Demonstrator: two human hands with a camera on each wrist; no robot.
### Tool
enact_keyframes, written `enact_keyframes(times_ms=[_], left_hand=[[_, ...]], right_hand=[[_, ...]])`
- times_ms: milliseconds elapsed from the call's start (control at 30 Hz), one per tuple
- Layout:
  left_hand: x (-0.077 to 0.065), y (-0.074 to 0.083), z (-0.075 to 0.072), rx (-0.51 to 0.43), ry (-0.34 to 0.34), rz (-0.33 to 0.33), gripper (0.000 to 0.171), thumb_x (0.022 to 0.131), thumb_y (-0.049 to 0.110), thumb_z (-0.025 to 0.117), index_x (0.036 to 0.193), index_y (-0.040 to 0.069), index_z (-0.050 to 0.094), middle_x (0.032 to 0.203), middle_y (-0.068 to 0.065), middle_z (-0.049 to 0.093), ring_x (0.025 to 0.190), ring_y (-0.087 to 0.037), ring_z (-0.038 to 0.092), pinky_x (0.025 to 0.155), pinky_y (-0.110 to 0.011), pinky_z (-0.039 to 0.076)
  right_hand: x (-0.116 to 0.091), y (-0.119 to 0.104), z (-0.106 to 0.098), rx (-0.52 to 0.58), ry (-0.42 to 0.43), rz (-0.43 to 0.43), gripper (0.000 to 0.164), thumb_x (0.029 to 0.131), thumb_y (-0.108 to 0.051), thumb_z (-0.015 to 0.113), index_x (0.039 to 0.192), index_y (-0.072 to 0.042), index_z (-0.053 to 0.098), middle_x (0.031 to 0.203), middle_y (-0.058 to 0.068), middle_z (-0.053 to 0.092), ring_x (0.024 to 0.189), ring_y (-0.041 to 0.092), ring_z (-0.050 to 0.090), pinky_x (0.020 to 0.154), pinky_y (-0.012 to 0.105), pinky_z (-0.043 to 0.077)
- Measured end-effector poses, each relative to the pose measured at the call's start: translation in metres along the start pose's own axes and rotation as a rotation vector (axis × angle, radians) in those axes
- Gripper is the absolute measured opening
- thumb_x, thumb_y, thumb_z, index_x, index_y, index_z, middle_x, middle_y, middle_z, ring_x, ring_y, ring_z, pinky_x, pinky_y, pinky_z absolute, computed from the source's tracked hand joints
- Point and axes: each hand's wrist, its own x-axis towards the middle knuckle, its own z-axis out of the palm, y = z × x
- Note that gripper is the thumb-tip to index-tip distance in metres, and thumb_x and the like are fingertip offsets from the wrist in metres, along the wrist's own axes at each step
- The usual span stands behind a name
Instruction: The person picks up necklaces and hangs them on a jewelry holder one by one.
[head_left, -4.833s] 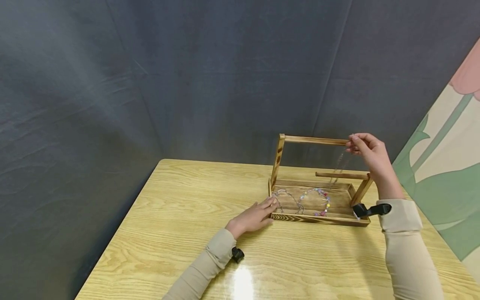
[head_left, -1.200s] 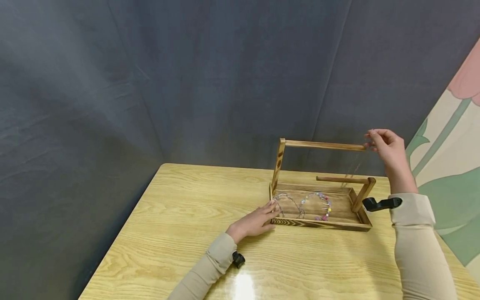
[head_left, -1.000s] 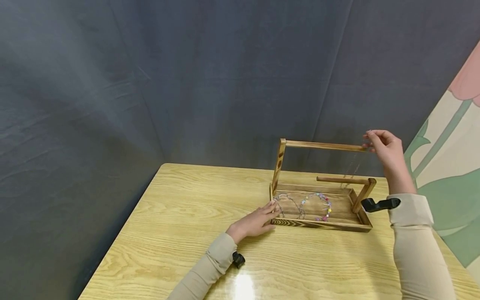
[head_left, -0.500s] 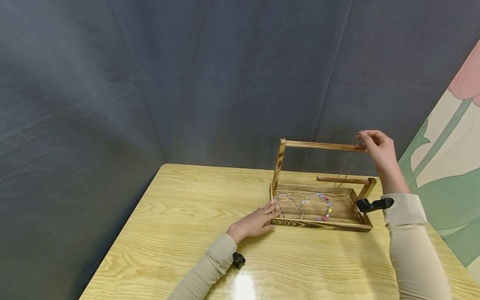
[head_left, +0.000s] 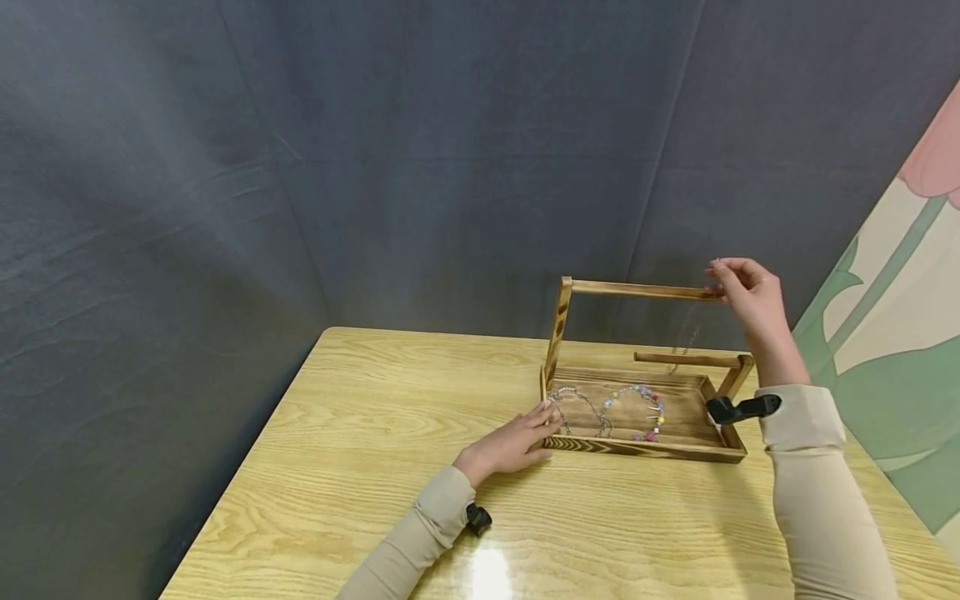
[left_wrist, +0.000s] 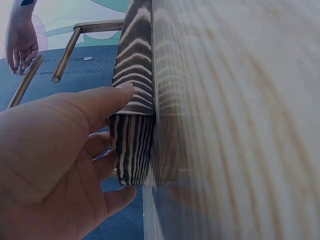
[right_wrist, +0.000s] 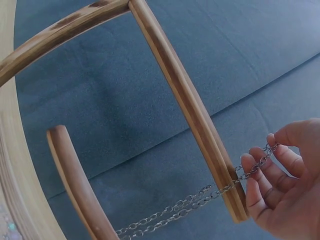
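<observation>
In the head view, my left hand (head_left: 510, 440) is at the front left corner of a wooden jewelry stand (head_left: 641, 451) with a tray base. Its thumb lies against the patterned front wall (left_wrist: 135, 55) in the left wrist view, the fingers around the corner. My right hand (head_left: 753, 302) pinches a silver chain necklace (right_wrist: 175, 214) between thumb and index finger, at the free end of the upper bar (right_wrist: 187, 107). One strand crosses in front of that bar; another seems to pass behind. The chain slants down past the lower bar (head_left: 684, 360).
A beaded bracelet (head_left: 660, 408), colourful, lies in the tray beside a looped silver chain (head_left: 581, 394). The stand is on a wood-grain table (head_left: 390, 400). Behind hangs a dark curtain (head_left: 465, 167); a wall with painted flowers (head_left: 892, 358) borders the right.
Since the middle frames my right hand has shifted left along the upper bar's end, with the chain swinging along. My left hand keeps its place on the tray corner.
</observation>
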Motion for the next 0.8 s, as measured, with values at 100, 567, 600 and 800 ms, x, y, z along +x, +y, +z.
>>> enact_keyframes(times_ms=[100,567,600,800], left_hand=[[-0.0001,0.0003,-0.0005,0.0,-0.002,-0.003,0.058,0.098,0.032,0.044,0.149,0.013,0.021,0.157,-0.006,0.002,0.144,-0.023,0.004,0.115,-0.046,0.019],[0.0001,0.001,-0.0003,-0.01,-0.013,-0.007,0.059,0.098,0.033,0.043,0.149,0.015,0.02,0.157,-0.005,0.002,0.144,-0.021,0.002,0.115,-0.045,0.017],[0.0001,0.001,-0.0005,-0.008,-0.014,-0.006,0.059,0.098,0.033,0.043,0.149,0.015,0.02,0.157,-0.005,0.002,0.144,-0.021,0.002,0.115,-0.045,0.017],[-0.0001,-0.0004,-0.0011,-0.002,-0.008,-0.005,0.058,0.098,0.034,0.043,0.149,0.015,0.021,0.157,-0.005,0.002,0.144,-0.021,0.003,0.115,-0.045,0.017]], right_hand=[[-0.0006,-0.0013,0.0017,0.031,-0.003,-0.01,0.023,0.094,-0.026,0.052,0.107,-0.007,0.058,0.086,-0.022,0.062,0.069,-0.004,0.06,0.06,0.009,0.047],[-0.0012,-0.001,0.0087,0.041,-0.016,0.001,0.031,0.094,-0.028,0.052,0.112,-0.003,0.055,0.091,-0.02,0.061,0.073,-0.002,0.06,0.065,0.01,0.048],[-0.0013,-0.0012,0.0088,0.052,-0.017,0.0,0.031,0.094,-0.027,0.052,0.112,-0.002,0.055,0.09,-0.019,0.062,0.073,-0.002,0.06,0.065,0.01,0.048],[-0.0019,-0.0035,0.0098,0.113,-0.028,-0.007,0.027,0.094,-0.026,0.054,0.11,-0.004,0.056,0.09,-0.016,0.063,0.073,0.0,0.061,0.065,0.01,0.049]])
